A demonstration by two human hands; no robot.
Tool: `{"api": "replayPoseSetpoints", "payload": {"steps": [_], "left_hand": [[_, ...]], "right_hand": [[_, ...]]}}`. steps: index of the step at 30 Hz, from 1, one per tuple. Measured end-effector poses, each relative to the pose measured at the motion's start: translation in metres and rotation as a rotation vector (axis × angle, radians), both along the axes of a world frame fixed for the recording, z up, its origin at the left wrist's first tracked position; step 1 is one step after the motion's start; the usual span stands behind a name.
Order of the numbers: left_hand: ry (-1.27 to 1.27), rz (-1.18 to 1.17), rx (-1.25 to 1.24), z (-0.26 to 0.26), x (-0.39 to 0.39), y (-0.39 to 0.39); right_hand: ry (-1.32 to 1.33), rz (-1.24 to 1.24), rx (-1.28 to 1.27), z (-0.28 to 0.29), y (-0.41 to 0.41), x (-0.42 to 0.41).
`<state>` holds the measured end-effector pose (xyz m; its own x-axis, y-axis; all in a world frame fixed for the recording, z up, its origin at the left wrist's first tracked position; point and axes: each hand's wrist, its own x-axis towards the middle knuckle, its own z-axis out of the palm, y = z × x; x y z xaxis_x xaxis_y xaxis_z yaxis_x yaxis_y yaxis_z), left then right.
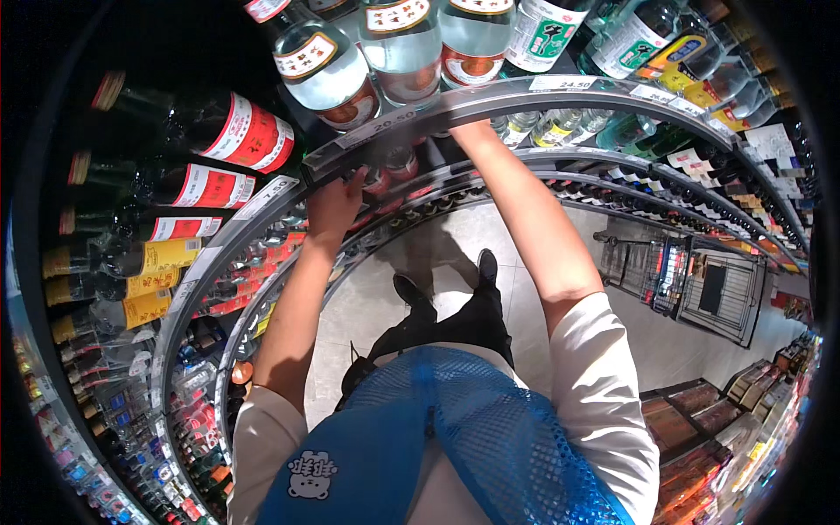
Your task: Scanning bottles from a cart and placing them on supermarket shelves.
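Observation:
My left hand (336, 205) reaches to the front of a store shelf, just below the top shelf's edge (387, 125). Its fingertips are close to dark glass jars or bottles with red labels (377, 180) on the level beneath. Whether it touches them I cannot tell. My right hand (469, 133) goes under the same edge, which hides its fingers. Small clear bottles (522, 125) stand to its right on the lower level. Above both hands, large clear glass bottles (401, 56) with brown-and-white labels line the top shelf.
Dark bottles with red labels (246, 134) stand on the left, yellow-labelled bottles (161, 256) beside them. Green-labelled bottles (545, 36) are at the upper right. A wire shopping cart (722, 295) stands on the tiled floor (525, 315) at right, near stacked goods (695, 420).

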<state>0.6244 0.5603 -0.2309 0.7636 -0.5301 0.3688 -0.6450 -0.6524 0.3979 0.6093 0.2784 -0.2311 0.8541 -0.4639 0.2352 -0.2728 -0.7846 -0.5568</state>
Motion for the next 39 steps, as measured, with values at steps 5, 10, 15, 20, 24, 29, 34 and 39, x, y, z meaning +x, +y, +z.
{"api": "replayPoseSetpoints", "payload": {"steps": [5, 10, 15, 20, 24, 29, 34, 39], "left_hand": [[0.1, 0.092, 0.064, 0.002, -0.002, 0.004], [0.048, 0.12, 0.128, -0.005, 0.0, 0.004], [-0.041, 0.054, 0.086, 0.008, 0.001, 0.002], [0.47, 0.131, 0.184, 0.043, -0.012, -0.007], [0.307, -0.012, 0.0, 0.047, -0.032, 0.0], [0.023, 0.023, -0.249, 0.051, -0.083, -0.01], [0.444, -0.295, -0.169, 0.011, -0.095, -0.023], [0.7, -0.267, -0.311, -0.068, -0.061, -0.098]], "right_hand": [[0.069, 0.018, -0.075, 0.007, 0.009, 0.001], [0.131, 0.004, -0.153, 0.018, 0.01, -0.009], [0.009, -0.022, -0.162, 0.029, 0.021, -0.029], [0.057, -0.116, -0.038, 0.043, 0.025, -0.04], [0.029, -0.14, 0.005, 0.044, 0.021, -0.042], [0.037, -0.149, -0.037, 0.027, 0.005, -0.043], [0.039, -0.14, 0.029, 0.033, 0.017, -0.047], [-0.071, -0.124, 0.112, 0.019, 0.011, -0.052]]}}
